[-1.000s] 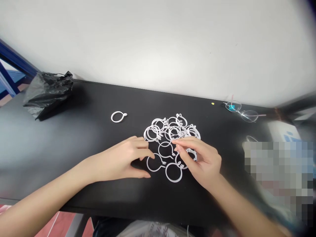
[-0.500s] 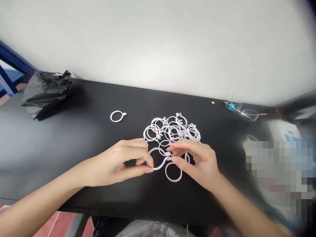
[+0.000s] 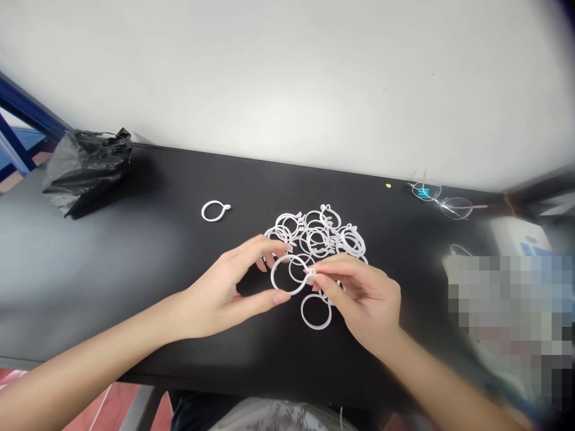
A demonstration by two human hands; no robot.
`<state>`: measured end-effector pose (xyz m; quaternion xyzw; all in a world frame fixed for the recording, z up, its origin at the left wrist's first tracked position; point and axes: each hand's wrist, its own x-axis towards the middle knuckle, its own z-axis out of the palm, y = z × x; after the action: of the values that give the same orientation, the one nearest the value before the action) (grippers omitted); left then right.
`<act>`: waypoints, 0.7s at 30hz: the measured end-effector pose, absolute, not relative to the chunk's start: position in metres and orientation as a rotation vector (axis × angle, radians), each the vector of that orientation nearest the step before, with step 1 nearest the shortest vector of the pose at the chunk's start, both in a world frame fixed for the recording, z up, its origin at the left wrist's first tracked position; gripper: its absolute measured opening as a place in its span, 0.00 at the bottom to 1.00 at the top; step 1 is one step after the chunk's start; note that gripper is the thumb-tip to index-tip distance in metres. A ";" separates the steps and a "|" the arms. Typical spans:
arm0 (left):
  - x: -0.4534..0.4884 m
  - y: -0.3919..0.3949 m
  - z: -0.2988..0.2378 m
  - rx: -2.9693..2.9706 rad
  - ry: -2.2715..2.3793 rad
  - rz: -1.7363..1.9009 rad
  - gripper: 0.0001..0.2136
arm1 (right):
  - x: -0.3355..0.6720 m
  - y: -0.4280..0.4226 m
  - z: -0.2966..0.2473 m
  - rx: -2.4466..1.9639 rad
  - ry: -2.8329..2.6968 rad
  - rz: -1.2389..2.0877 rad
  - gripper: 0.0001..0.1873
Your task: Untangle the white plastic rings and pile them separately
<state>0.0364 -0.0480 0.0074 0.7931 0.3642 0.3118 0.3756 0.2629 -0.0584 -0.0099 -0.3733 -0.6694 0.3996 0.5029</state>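
Observation:
A white plastic curtain ring [image 3: 275, 286] is held upright over the black table, its round loop looking closed. My right hand [image 3: 359, 293] pinches the small eyelet end of this ring between thumb and fingertips. On the other side, my left hand [image 3: 233, 287] is open around the loop, thumb by the lower edge and fingers spread above the upper edge. Whether the thumb presses on the ring is hard to see. Behind both hands lies a pile of similar white rings [image 3: 318, 240], partly hidden by the fingers. One loose ring [image 3: 315, 328] lies in front of the pile.
Another single ring [image 3: 203, 211] lies apart at the left. A crumpled black plastic bag [image 3: 90, 170] sits at the table's far left. Eyeglasses [image 3: 456, 208] and a yellow speck [image 3: 389, 185] are near the white wall [image 3: 269, 72]. A blurred-out object [image 3: 503, 317] stands at the right.
The ring's two ends, apart before, now meet in my right fingers. My left hand has loosened its pinch and spread its fingers. The ring has risen slightly.

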 end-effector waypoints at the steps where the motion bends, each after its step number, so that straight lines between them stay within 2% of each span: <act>1: 0.037 -0.048 0.006 2.003 0.911 0.796 0.18 | 0.263 -0.059 -0.010 -0.888 -1.640 0.928 0.14; 3: 0.036 -0.049 0.004 1.978 0.887 0.812 0.16 | 0.262 -0.059 -0.009 -0.857 -1.675 0.863 0.15; 6: 0.036 -0.049 0.002 1.998 0.887 0.843 0.20 | 0.262 -0.059 -0.009 -0.835 -1.690 0.817 0.16; 15: 0.033 -0.048 0.006 1.983 0.917 0.776 0.19 | 0.265 -0.056 -0.006 -0.753 -1.761 0.832 0.17; 21: 0.030 -0.048 0.005 2.025 0.883 0.833 0.22 | 0.269 -0.054 -0.002 -0.690 -1.874 0.691 0.20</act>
<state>0.0296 -0.0482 0.0050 0.7932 0.3458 0.3263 0.3805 0.2690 -0.0543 -0.0025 -0.2842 -0.7721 0.2846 0.4921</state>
